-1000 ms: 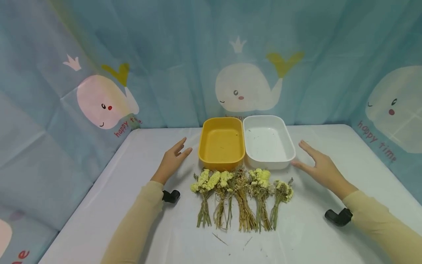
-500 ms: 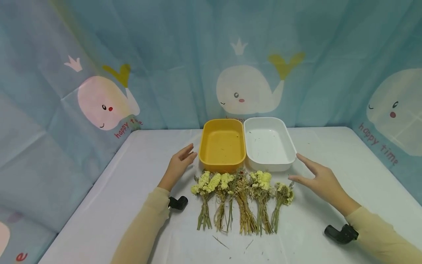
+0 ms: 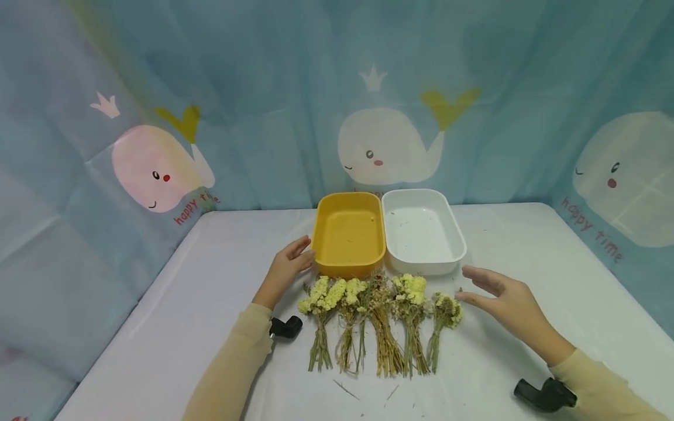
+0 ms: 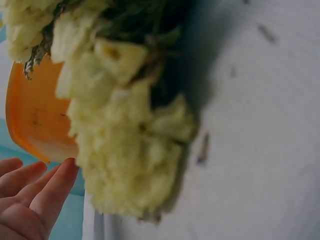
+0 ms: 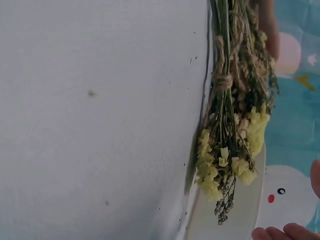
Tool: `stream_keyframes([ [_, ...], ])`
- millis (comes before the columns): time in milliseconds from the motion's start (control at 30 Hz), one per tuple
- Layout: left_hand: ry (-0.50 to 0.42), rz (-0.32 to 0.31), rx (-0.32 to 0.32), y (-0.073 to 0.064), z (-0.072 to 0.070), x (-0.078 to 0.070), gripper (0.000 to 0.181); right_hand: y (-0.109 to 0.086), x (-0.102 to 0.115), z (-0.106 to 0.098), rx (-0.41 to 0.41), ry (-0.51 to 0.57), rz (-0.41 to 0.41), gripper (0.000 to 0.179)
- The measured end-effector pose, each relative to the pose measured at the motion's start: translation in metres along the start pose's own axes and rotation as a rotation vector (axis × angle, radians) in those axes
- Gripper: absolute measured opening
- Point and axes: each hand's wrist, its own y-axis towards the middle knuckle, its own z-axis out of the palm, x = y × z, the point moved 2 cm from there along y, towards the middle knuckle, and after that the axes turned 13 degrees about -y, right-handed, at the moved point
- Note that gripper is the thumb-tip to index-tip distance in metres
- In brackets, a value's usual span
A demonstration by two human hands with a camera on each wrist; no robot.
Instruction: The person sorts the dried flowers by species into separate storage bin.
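Several bunches of dried yellow flowers (image 3: 326, 292) lie in a row on the white table, heads toward a yellow tub (image 3: 350, 271) and a white tub (image 3: 426, 268). My left hand (image 3: 284, 270) is at the yellow tub's left side, fingers extended; whether they touch it I cannot tell. The left wrist view has a flower head (image 4: 130, 155) close up, with the hand (image 4: 30, 205) below the tub. Beside the smallest bunch (image 3: 446, 311), at the right end, my right hand (image 3: 508, 301) hovers with fingers loosely bent, holding nothing. Only part of that hand shows in the right wrist view.
Broken stem bits (image 3: 346, 390) and crumbs lie on the white tabletop (image 3: 221, 316) in front of the bunches. A blue curtain (image 3: 284, 128) printed with whales hangs behind and along the sides. A black wrist camera (image 3: 545, 395) sits on each wrist.
My left hand has moved right, up to the yellow tub. My right hand has come down from beside the white tub toward the smallest flower bunch. The tubs and bunches have stayed put.
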Motion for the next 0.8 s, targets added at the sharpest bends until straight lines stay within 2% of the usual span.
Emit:
stream_keyframes([
  [433, -0.075, 0.001, 0.0, 0.005, 0.001, 0.007, 0.076, -0.011, 0.004, 0.003, 0.098, 0.23, 0.113, 0.057],
  [633, -0.095, 0.025, 0.026, 0.007, 0.002, 0.009, 0.074, -0.016, 0.009, 0.006, 0.178, 0.33, 0.205, 0.056],
  [800, -0.122, 0.027, 0.016, 0.008, 0.002, 0.009, 0.07, -0.019, 0.01, 0.011, 0.249, 0.322, 0.284, 0.055],
])
